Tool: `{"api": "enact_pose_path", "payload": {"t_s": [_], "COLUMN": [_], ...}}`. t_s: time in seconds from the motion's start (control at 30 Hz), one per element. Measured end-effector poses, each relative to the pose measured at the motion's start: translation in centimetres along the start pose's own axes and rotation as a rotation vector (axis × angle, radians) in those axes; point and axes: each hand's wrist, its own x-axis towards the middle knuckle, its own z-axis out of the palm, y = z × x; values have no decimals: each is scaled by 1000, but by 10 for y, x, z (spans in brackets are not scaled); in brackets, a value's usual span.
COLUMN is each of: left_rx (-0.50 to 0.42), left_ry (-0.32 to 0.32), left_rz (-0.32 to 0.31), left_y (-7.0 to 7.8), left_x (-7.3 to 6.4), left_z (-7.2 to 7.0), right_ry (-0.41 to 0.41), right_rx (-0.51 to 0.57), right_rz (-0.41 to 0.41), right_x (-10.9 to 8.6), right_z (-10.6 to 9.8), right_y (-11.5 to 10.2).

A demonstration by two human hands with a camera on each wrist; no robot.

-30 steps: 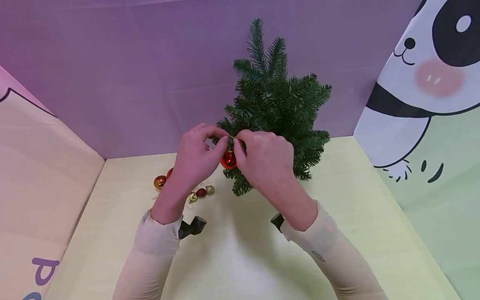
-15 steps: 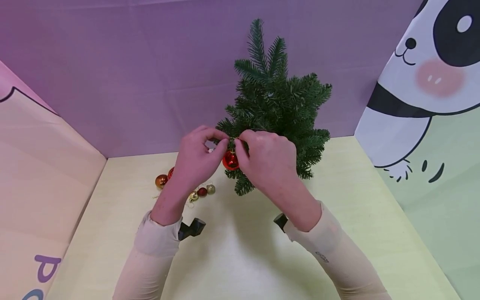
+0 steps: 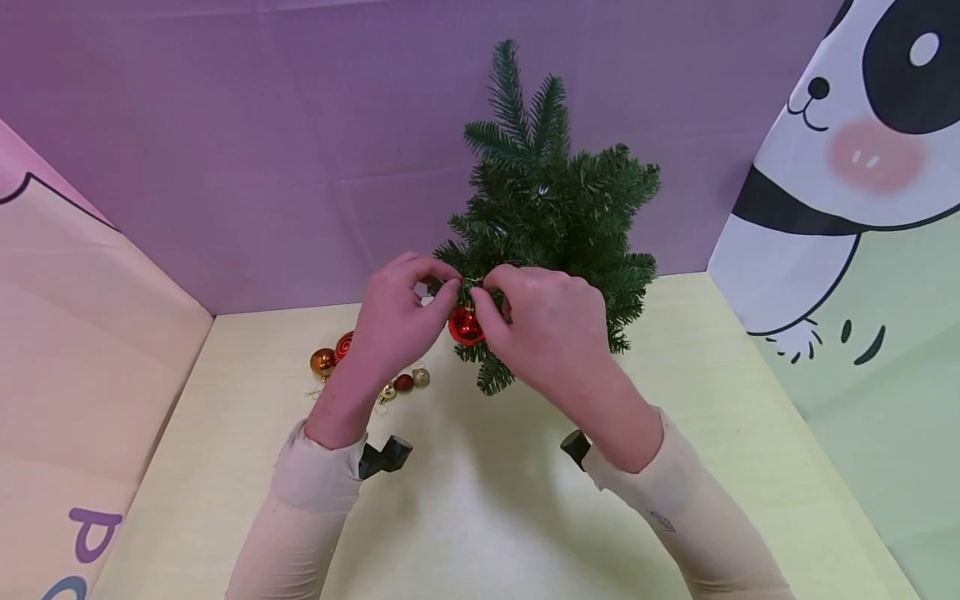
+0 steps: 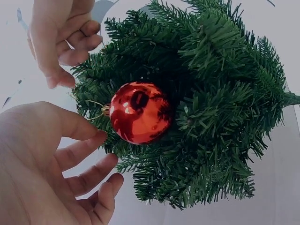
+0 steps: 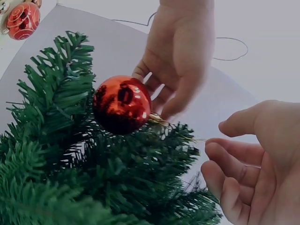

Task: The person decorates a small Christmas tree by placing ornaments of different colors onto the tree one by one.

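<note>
A shiny red Christmas bauble (image 3: 467, 325) with a gold cap hangs at the front left of a small green artificial Christmas tree (image 3: 555, 200). Its thin gold string (image 4: 95, 103) loops by a branch tip. My left hand (image 3: 401, 304) pinches that string between thumb and forefinger just left of the bauble's top. On the other side, my right hand (image 3: 551, 325) has thumb and forefinger parted; in the right wrist view, the string's end (image 5: 199, 139) lies by its forefinger tip. Neither hand grips the ball (image 5: 123, 105) itself.
Left of the tree, on the pale table (image 3: 450, 517), lie an orange bauble (image 3: 323, 362), a red swirled one (image 3: 344, 345) and several small gold and dark red ones (image 3: 403, 383), partly behind my left forearm. A purple cloth wall (image 3: 300, 150) stands behind.
My right hand has moved slightly right and its thumb and forefinger have parted from the string. The bauble has shifted a little right and down. My left hand stays nearly in place.
</note>
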Motion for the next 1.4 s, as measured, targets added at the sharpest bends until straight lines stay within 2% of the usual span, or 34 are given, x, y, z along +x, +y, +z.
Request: {"api": "enact_pose_path", "payload": {"t_s": [0.13,0.3,0.47,0.63,0.77,0.9,1.0,1.17,1.4], "left_rx": [-3,-4,-3,-11,-29,-52,-75,-100,-111], "left_ry": [3,12,32,61,106,150,174,203,219], "left_rz": [-7,-23,-39,-53,-38,-40,-35,-14,-12], "left_y": [2,2,3,5,4,2,-1,-6,-16], "left_x": [-2,-5,-8,-10,-12,-16,-18,-20,-27], "left_z": [1,3,5,7,10,11,11,11,11], "right_ry": [-1,40,68,57,56,95,109,78,84], "right_rx": [72,168,200,220,257,293,299,308,311], "right_rz": [-32,-82,-101,-91,-37,11,29,53,27], "right_x": [-4,-6,-4,3,13,24,30,38,46], "right_z": [-9,-24,-38,-54,-71,-83,-87,-86,-79], "right_y": [3,11,24,43,64,87,99,112,122]}}
